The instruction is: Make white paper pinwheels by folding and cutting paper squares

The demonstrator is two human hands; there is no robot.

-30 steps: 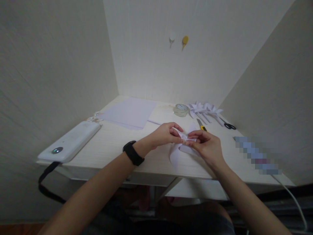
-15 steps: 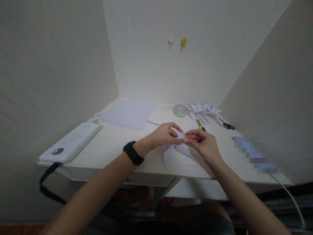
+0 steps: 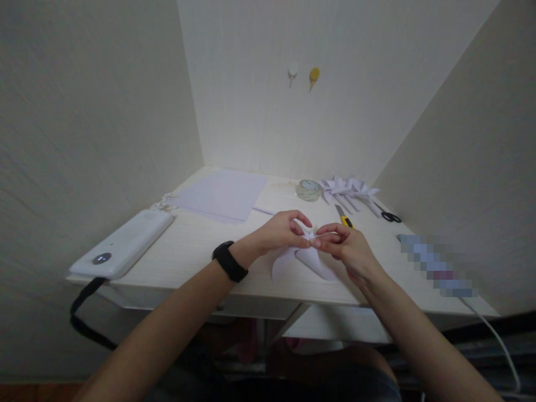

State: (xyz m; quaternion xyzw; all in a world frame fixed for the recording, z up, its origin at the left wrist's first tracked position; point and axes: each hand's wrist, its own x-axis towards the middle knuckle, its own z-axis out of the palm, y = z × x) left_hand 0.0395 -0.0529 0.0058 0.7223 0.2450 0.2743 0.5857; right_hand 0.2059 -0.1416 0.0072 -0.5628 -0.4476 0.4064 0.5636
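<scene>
Near the front edge of the counter [image 3: 188, 251], a white paper piece [image 3: 313, 263] with curved, petal-like flaps is held between two bare hands, its flaps spreading below the fingers toward the front edge. The left hand [image 3: 281, 229] grips the gathered middle of the paper between thumb and bent fingers; a black watch [image 3: 230, 262] circles that wrist. The right hand [image 3: 349, 245] pinches the same middle from the other side, its thumb and fingertips meeting those of the left. How the paper is layered under the fingertips is too small to tell.

Just beyond the right hand lies a yellow utility knife [image 3: 345, 218], blade pointing to the back wall [image 3: 243, 84]. Farther back stands a roll of clear tape [image 3: 309, 191], and next to it a cluster of white paper pinwheels [image 3: 347, 187], with black-handled scissors [image 3: 391, 216] at their right. On the left, flat white sheets [image 3: 226, 192] overlap near the back, and a white device [image 3: 121, 243] with a black strap [image 3: 79, 298] rests by the side wall. A blurred-out object [image 3: 435, 265] lies at the right. Two hooks, one white [image 3: 292, 71] and one yellow [image 3: 314, 74], are fixed on the back wall.
</scene>
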